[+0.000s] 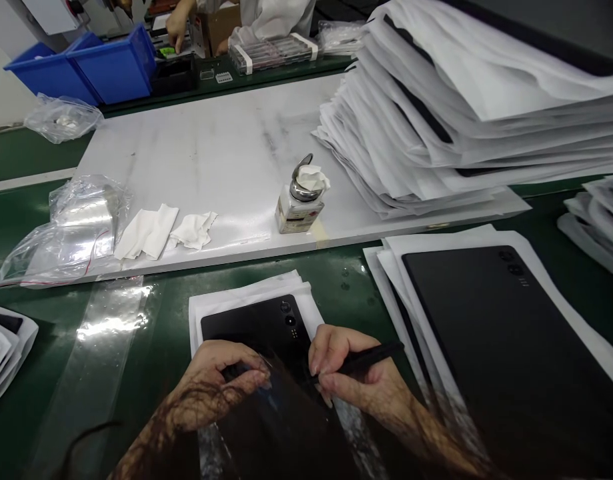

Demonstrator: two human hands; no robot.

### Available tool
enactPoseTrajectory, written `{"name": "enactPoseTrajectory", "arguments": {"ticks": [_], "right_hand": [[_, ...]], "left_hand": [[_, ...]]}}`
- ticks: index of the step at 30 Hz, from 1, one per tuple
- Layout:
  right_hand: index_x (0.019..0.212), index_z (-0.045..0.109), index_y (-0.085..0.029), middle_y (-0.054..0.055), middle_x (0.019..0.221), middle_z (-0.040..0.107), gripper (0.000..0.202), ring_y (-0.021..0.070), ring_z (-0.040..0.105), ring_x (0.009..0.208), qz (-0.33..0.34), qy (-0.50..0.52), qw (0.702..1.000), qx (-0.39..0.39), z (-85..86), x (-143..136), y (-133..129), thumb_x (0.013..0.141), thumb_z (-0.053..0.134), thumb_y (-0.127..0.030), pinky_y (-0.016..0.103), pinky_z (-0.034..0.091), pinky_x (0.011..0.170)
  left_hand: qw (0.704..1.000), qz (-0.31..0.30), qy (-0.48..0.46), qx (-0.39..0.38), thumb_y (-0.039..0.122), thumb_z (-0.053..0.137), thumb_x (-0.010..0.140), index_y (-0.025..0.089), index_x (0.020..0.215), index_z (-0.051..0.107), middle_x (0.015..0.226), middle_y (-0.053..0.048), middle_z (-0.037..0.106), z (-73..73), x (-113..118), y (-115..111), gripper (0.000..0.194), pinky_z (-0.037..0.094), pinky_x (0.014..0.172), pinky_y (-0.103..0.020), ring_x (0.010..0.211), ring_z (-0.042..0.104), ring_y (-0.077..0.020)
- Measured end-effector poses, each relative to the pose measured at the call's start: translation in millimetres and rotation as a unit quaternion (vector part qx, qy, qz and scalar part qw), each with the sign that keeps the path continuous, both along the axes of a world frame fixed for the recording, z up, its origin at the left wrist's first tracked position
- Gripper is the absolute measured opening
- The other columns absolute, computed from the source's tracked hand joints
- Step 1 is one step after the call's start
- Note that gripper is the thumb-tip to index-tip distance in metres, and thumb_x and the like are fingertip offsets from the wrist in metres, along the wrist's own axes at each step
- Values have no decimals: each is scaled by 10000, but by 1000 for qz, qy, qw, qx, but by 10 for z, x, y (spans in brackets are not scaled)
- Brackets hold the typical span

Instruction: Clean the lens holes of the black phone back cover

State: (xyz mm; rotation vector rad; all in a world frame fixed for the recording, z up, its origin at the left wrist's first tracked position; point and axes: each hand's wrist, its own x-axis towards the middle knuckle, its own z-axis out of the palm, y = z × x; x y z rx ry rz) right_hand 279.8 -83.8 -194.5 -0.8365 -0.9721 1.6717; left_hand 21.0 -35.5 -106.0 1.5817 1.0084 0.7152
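A black tablet back panel (253, 330) with camera rings in its upper right corner lies on white sheets before me. Over it, my left hand (226, 377) is closed in a pinch; what its fingertips hold, perhaps a clear film edge, is too faint to tell. My right hand (361, 373) grips a slim black pen-like tool (371, 355), its tip down near the panel's right side. Dark hair strands blur the lower part of the view. To the right, a second, larger-looking black panel (486, 313) rests on white wrapping sheets (393, 273).
A pump bottle (299, 210) with tissue on top stands on a grey board (226, 153). Crumpled tissues (149, 231) and a plastic bag (81, 220) lie left. A tall stack of wrapped panels (436, 133) rises right. Beyond are blue bins (111, 63) and a co-worker's hand (177, 27).
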Motion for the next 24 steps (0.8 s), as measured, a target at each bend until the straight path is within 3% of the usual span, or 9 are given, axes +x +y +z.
{"name": "enactPoseTrajectory", "arguments": {"ticks": [4,8,13,16,24], "right_hand": [[904,937,-303,49,866,822,233,213,770,663,-8,7,999,39,138,-10,27,1005,1093,-443,278,583,463],[860,925,-319,40,829,827,287,212,738,595,-48,14,999,17,244,-50,150,969,1132,-486,301,586,440],[761,858,-281,12,769,813,515,176,740,610,-190,-49,978,-66,137,-68,347,773,1251,-614,300,658,596],[734,837,-268,8,765,804,594,173,733,607,-197,-69,973,-94,83,-78,382,703,1263,-681,313,664,616],[748,830,-266,-4,747,789,594,171,712,587,-199,-98,973,-72,31,-110,344,744,1232,-703,326,674,603]], "left_hand": [[1000,24,12,1,195,653,748,248,704,726,633,6,769,41,27,5,100,553,525,-228,552,721,-216],[999,31,8,16,177,648,742,246,688,732,611,3,770,50,59,14,121,570,505,-222,526,726,-208],[998,10,25,64,177,671,744,267,721,716,625,24,770,-42,23,7,103,577,539,-189,539,726,-185],[994,18,59,96,201,698,733,302,756,702,651,59,768,-104,-16,-17,105,567,589,-169,571,727,-171],[993,3,73,94,207,696,737,311,771,693,667,84,758,-106,-24,-26,110,543,625,-132,583,721,-140]]}}
